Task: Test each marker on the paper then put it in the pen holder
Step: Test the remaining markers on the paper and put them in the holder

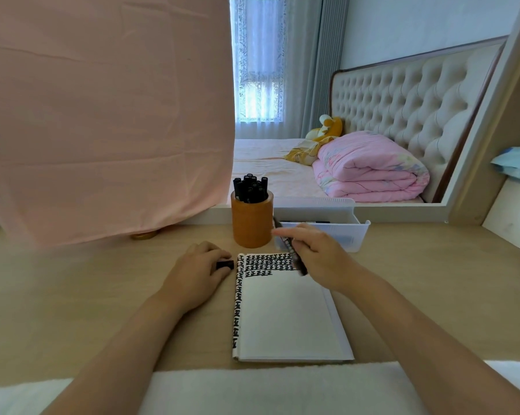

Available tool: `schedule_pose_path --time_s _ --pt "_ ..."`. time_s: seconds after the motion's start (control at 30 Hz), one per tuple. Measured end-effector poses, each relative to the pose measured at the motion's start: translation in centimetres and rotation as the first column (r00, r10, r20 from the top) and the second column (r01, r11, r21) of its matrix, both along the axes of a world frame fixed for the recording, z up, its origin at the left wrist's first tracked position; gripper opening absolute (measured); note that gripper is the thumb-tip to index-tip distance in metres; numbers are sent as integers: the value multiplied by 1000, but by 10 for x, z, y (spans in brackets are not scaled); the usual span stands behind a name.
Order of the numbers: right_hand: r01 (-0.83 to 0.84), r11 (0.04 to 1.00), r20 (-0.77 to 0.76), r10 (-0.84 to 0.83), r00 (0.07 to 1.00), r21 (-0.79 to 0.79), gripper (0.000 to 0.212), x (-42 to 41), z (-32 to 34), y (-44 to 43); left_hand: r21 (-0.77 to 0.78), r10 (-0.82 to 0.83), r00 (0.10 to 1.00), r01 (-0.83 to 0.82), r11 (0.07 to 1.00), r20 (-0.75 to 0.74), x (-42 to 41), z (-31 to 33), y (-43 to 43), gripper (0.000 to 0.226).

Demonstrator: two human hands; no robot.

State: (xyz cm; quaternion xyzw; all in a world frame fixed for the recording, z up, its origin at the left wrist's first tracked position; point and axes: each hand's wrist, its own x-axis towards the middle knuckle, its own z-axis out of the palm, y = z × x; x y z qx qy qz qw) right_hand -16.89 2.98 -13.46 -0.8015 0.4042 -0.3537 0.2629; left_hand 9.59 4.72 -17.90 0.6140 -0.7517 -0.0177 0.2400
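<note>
Our right hand (315, 256) has its fingers curled round a slim black marker with white print on its barrel (300, 264), held tilted with its lower end at the right end of the rows of black test marks on the white page of the open notebook (285, 319). Whether the tip actually touches the paper, we cannot tell. Our left hand (197, 274) rests on the pale wooden desk (102, 295) just beside the notebook's left edge, its fingers pinching a short black cap (225, 264). We judge this to be the testing step. To do it well, we should make one short, firm stroke on bare paper just below or beside the last row, so a fresh line is easy to judge, and keep the left hand close so the cap goes back on squarely. The round orange-brown wooden pen holder (251, 226) stands just beyond the notebook, already crowded with black capped markers (250, 188), so we should aim for a gap and lower the marker upright instead of forcing it. Behind our right hand a white plastic tray (354, 235) holds at least one more black marker (305, 222).
</note>
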Motion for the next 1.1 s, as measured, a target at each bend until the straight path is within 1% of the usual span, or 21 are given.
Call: schedule_pose_path --time_s 0.07,0.13,0.17,0.23,0.3,0.33,0.43,0.5,0.53,0.63,0.7,0.83,0.97,1.1 --pt "16 1000 9 -16 1000 7 48 0 2 0 -50 -28 1000 27 998 -12 -6 7 1 31" --pt "45 998 -25 -47 999 -49 48 0 4 1 -112 -97 993 89 990 -66 -16 18 5 26" --pt "48 996 -28 -50 998 -73 45 0 4 2 -127 -141 985 129 984 -95 -23 24 8 24" --pt "20 997 6 -19 1000 -71 27 0 2 4 -132 -233 966 218 967 -114 -36 33 17 20" --pt "18 1000 112 -18 994 7 5 0 0 3 -120 -322 943 311 943 -82 -44 35 26 19" --pt "23 998 168 -34 985 65 2 1 -1 3 -109 -362 931 355 929 -55 -46 33 30 21" --pt "3 977 255 -59 965 215 12 2 -4 4 -48 -425 905 425 904 -3 -48 22 37 28" --pt "6 975 245 -61 968 222 15 3 -9 4 -40 -456 890 455 889 0 -46 16 38 34" --pt "32 976 227 -82 970 214 13 3 -12 4 -36 -467 884 467 883 2 -45 15 38 36" --pt "136 967 175 -175 969 215 3 7 -17 -3 -23 -501 864 503 864 54 -43 14 37 39" --pt "140 967 158 -176 972 213 7 10 -19 -4 -9 -520 851 522 853 74 -43 14 37 39" --pt "110 974 116 -135 984 196 19 11 -23 -2 4 -534 844 534 845 54 -41 13 36 36" --pt "127 981 67 -138 988 150 16 9 -27 -5 4 -530 847 530 848 38 -40 12 35 34" --pt "125 985 53 -132 990 122 16 9 -30 -6 10 -518 854 518 855 40 -40 13 35 35"
